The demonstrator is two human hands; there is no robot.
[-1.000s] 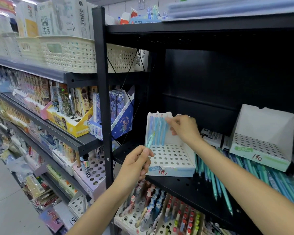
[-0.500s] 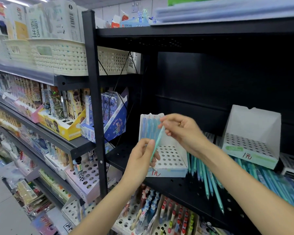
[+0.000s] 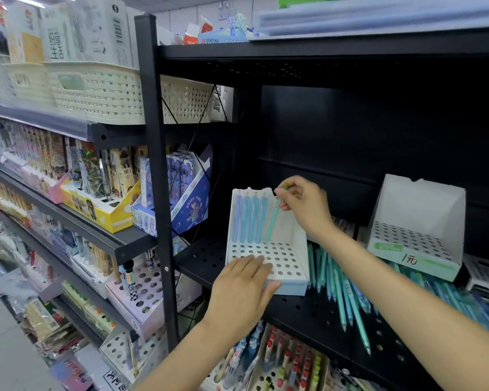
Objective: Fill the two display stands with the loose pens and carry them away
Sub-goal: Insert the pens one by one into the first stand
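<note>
The left hand (image 3: 242, 292) lies flat, fingers straight, on the front of the white perforated cardboard display stand (image 3: 280, 258) on the black metal shelf (image 3: 308, 314). Beyond it, the right hand (image 3: 305, 204) pinches a teal plastic pen (image 3: 272, 221) by its top, tip in the back row beside four blue pens (image 3: 249, 218). Loose teal pens (image 3: 342, 283) lie right of the stand; a second white stand (image 3: 418, 244) sits farther right.

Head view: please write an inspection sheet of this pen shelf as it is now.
Surface: black perforated shelf.
Job's things: left stand holds four blue pens upright; a teal pen entering tilted; right stand shows no pens; loose pens lie between them.
Clutter: small boxes on the far right.
Hands: right hand pinches the teal pen; left hand rests flat on the left stand.
Cables: nothing seen.
Surroundings: stocked stationery shelves, cream baskets.
</note>
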